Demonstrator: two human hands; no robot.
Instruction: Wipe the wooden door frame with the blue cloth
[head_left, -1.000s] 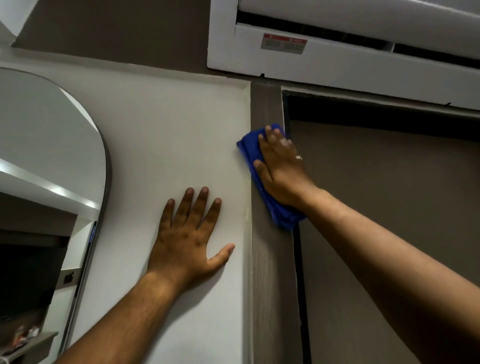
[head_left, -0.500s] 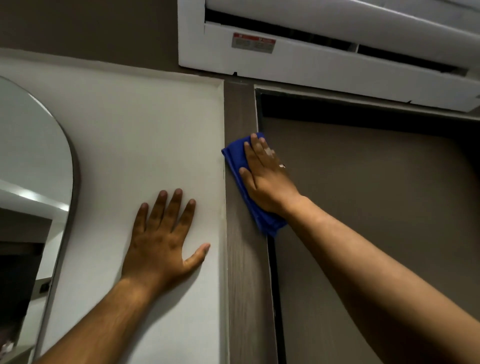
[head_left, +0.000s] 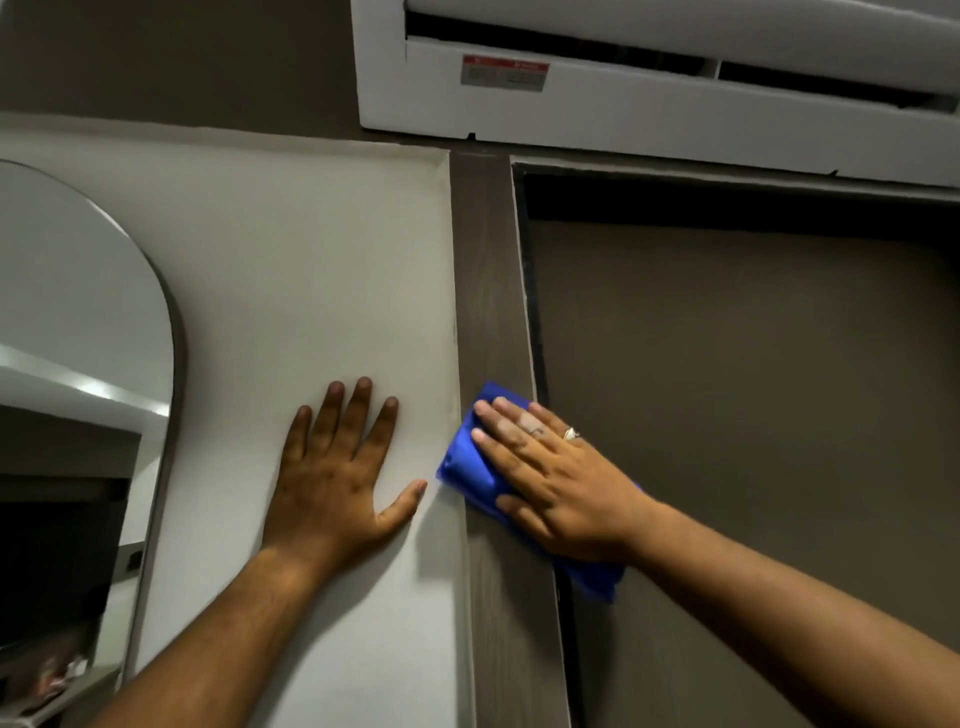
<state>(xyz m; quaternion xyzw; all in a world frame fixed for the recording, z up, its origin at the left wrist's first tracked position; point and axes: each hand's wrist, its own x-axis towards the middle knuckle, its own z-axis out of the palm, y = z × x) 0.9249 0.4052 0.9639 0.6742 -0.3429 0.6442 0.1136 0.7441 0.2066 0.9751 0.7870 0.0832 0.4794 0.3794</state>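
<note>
The wooden door frame (head_left: 488, 291) is a dark brown vertical strip running down the middle of the view, between a white wall panel and the brown door. My right hand (head_left: 556, 478) lies flat on the blue cloth (head_left: 467, 467) and presses it against the frame at mid height. The cloth's lower end (head_left: 597, 582) sticks out below my wrist over the gap beside the door. My left hand (head_left: 337, 467) rests flat with fingers spread on the white wall panel (head_left: 291, 270), just left of the frame, holding nothing.
A white air conditioner (head_left: 623, 109) hangs directly above the door top. The brown door (head_left: 753, 389) fills the right side. An arched mirror (head_left: 78, 364) with a dark rim is mounted on the wall at the far left.
My right hand has slid the blue cloth down the frame, away from the top corner. My left hand stays flat on the wall panel.
</note>
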